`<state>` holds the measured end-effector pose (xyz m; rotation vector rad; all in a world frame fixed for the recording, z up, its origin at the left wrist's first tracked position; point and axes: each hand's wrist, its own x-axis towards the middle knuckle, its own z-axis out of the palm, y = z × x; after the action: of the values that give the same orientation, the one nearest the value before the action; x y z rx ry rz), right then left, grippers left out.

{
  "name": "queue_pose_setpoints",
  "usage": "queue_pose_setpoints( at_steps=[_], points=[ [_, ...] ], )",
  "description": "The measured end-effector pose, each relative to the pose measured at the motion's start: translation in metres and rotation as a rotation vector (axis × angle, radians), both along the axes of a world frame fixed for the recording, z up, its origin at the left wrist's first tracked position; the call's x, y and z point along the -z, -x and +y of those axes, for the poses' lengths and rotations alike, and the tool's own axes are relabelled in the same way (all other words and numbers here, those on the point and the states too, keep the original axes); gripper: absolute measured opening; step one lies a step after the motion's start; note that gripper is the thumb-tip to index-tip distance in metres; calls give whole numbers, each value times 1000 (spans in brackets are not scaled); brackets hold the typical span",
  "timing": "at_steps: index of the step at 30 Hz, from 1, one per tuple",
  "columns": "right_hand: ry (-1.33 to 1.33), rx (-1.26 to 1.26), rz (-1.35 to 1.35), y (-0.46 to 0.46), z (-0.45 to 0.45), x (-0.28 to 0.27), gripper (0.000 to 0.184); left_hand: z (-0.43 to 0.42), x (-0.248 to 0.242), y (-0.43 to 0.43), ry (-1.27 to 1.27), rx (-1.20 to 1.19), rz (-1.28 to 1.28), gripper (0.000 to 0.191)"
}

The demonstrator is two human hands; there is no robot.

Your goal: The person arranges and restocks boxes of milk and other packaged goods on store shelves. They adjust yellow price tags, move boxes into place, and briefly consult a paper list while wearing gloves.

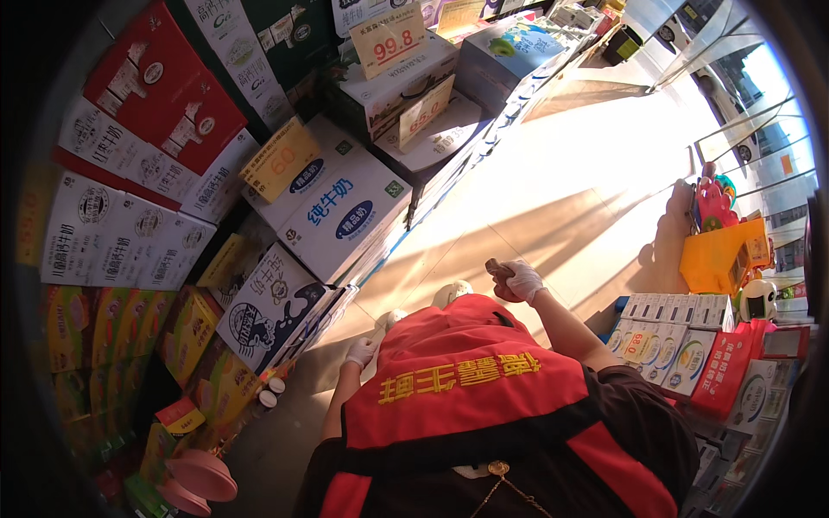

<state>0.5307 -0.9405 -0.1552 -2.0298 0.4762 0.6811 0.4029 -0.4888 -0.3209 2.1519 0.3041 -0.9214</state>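
Note:
My right hand point(523, 282), in a thin whitish glove, is closed around a brown object point(502, 280) that I cannot identify, held out over the floor to the right of my red apron point(466, 382). My left hand point(361, 351), also in a thin glove, hangs low at the apron's left side with its fingers curled; whether it holds anything is not visible. Stacked milk cartons point(280, 304) stand nearest to it on the left. The light toes of my shoes point(453, 292) show beyond the apron's hem.
Boxed milk point(340, 201) with price cards lines the left side. Pink round containers point(202, 476) are at the lower left. On the right are an orange box point(722, 256) with toys and stacked white cartons point(647, 340). A sunlit tiled floor point(479, 239) runs between both sides towards a dark bin point(623, 45).

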Motion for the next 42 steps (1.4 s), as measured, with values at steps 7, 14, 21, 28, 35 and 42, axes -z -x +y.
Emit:
queue_pose_setpoints(
  at_steps=[7, 14, 21, 28, 35, 42],
  points=[
    [260, -154, -125, 131, -118, 73, 34, 11, 23, 14, 72, -265, 12, 35],
    [-310, 434, -34, 231, -194, 112, 51, -63, -14, -23, 313, -451, -221, 26],
    [-177, 473, -23, 329, -264, 139, 56, -205, -205, -64, 595, -292, -546, 27],
    [-228, 656, 204, 453, -315, 206, 32, -323, -468, 20, 781, 153, -832, 19],
    [-166, 494, 199, 448, -324, 215, 29, -363, -634, 57, 1000, 769, -832, 52],
    [-324, 537, -57, 364, -287, 127, 41, -391, -660, 61, 917, 1376, -765, 35]
  ],
)
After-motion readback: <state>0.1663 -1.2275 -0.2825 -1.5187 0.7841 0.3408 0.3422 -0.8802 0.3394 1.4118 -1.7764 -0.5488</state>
